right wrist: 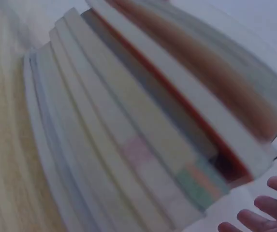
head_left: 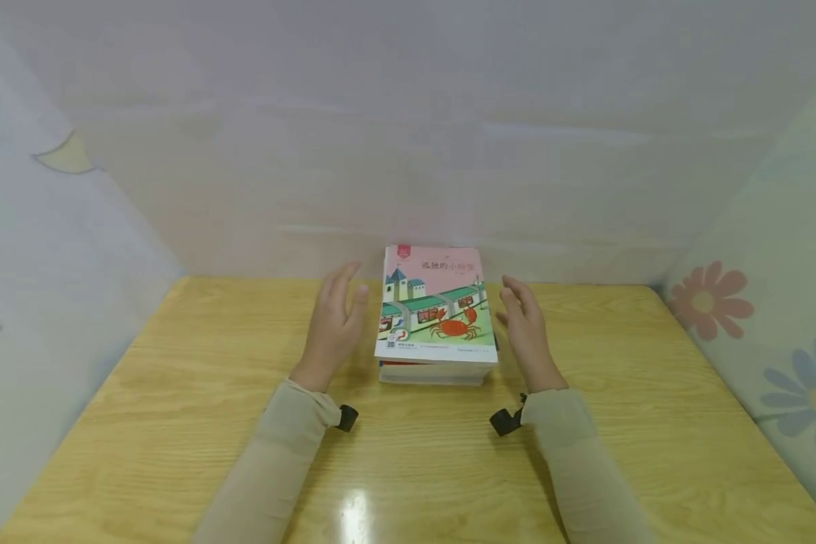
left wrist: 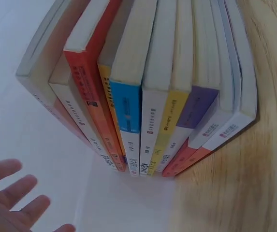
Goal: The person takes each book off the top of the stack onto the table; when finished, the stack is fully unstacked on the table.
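1. The stack of books [head_left: 438,332] lies flat near the far edge of the tabletop [head_left: 177,393], about midway between its left and right edges, close to the back wall.
2. Your left hand [head_left: 333,325] stands just beside the stack's left side, fingers straight, palm toward the books, holding nothing. No contact shows.
3. Your right hand [head_left: 527,332] mirrors it at the stack's right side, fingers relaxed and spread, also empty and apart from the books.
4. Handling, as a judgement: roughly nine or ten paperbacks together, so heavy as a block. The covers look glossy, so layers may slide. The left wrist view shows the spines [left wrist: 143,145]; the right wrist view shows blurred page edges [right wrist: 128,145]. Press in from both sides low down, or get fingers under the bottom book.
5. Writing: the top cover [head_left: 435,302] shows a red crab, buildings and a Chinese title, too small to read reliably. A QR code sits at its near left corner. Spine text is not legible.
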